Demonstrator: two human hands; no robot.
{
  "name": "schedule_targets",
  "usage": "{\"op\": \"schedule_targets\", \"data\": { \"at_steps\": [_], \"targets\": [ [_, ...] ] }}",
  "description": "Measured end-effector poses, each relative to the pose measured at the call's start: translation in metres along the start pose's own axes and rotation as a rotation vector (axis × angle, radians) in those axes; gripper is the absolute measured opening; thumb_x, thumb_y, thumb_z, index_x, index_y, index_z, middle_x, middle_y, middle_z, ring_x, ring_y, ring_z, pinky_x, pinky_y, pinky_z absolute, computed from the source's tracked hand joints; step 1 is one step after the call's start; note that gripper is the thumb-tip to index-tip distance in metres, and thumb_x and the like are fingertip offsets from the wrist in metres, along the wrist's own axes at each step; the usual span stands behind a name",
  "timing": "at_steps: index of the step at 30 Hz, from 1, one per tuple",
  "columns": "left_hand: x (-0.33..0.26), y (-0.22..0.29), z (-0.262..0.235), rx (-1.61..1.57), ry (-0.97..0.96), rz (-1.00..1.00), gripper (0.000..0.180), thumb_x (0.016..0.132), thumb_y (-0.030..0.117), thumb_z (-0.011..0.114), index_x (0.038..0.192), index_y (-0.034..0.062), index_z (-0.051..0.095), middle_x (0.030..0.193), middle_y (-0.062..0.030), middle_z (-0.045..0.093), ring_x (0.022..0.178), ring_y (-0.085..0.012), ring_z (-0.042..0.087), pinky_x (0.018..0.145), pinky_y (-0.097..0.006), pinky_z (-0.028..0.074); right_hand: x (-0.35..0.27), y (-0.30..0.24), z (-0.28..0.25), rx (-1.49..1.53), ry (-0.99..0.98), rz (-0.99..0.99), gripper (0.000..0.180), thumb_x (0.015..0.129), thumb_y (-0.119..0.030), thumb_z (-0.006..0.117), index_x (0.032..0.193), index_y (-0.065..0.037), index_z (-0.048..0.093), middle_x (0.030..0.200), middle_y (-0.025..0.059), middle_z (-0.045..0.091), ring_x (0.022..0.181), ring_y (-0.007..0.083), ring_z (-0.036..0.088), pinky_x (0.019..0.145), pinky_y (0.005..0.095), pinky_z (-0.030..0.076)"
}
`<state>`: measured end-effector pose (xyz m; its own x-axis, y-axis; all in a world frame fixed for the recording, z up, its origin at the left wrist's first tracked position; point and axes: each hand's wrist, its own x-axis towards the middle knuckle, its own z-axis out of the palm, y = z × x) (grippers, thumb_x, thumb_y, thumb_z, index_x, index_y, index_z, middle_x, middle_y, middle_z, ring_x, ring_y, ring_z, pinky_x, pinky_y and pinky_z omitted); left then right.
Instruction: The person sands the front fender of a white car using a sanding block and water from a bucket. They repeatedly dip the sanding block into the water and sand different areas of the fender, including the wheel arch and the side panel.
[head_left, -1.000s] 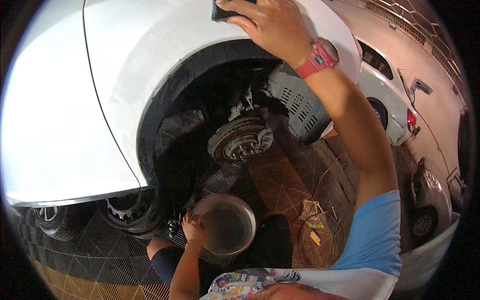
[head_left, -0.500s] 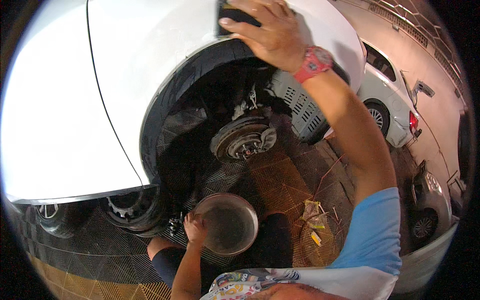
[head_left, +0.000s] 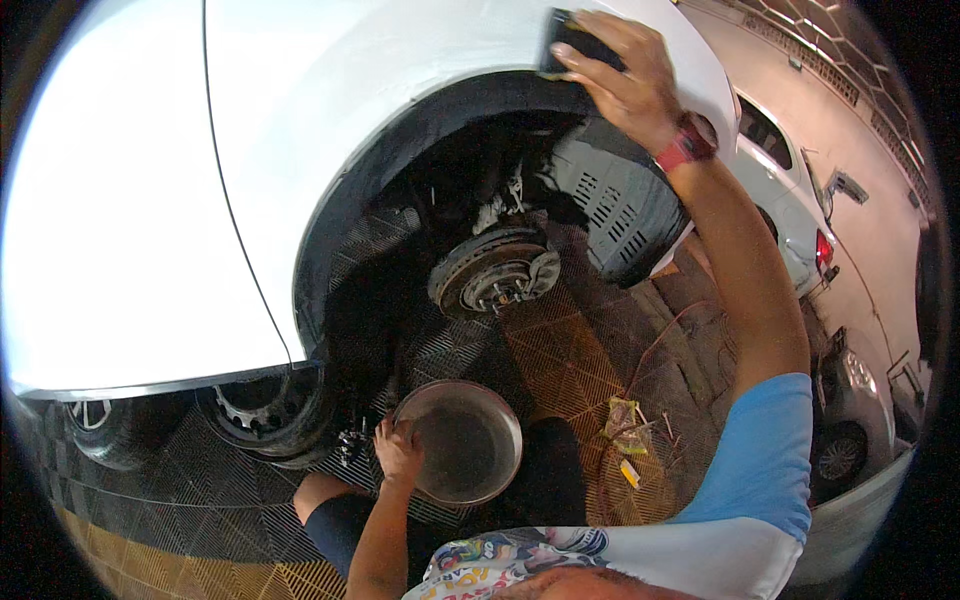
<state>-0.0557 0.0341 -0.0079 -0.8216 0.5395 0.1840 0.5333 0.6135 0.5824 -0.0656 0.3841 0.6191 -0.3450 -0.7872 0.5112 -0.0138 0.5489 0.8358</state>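
Note:
Up on the white fender [head_left: 410,45] of a car, my right hand [head_left: 635,85] is wrapped round a black block [head_left: 590,48], which looks like a sanding block. It lies against the paint just above the dark wheel arch [head_left: 400,130]. My right wrist carries a red watch. Low down between my knees, a round, shallow metal basin [head_left: 465,445] is gripped at its left rim by my left hand [head_left: 398,450]. The fingers reach over the rim; the thumb side is partly hidden.
Inside the arch a bare brake disc [head_left: 490,272] with studs sticks out. Wheels [head_left: 262,412] lie by the sill at left. A plastic packet [head_left: 626,424] and a small yellow item [head_left: 629,473] are on the grating floor. Another white car [head_left: 785,190] stands behind.
My right hand has slid the black block to the right along the fender above the arch. My left hand keeps its hold on the basin rim. The view has shifted slightly.

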Motion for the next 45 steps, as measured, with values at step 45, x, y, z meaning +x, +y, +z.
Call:
{"op": "schedule_targets", "data": {
  "at_steps": [45],
  "targets": [
    [-0.005,-0.004,0.008,0.511,-0.371,0.272,0.014,0.082,0.014,0.071,0.089,0.0078,0.082,0.097,-0.0157,0.079,0.093,-0.0342,0.077,0.084,-0.049,0.063,-0.282,-0.718,0.042,1.448,-1.6,0.701,0.055,0.085,-0.041,0.082,0.129,-0.01,0.071,0.133,0.0194,0.073,0.131,0.0433,0.063,0.114,0.0511,0.048]
  ]
}}
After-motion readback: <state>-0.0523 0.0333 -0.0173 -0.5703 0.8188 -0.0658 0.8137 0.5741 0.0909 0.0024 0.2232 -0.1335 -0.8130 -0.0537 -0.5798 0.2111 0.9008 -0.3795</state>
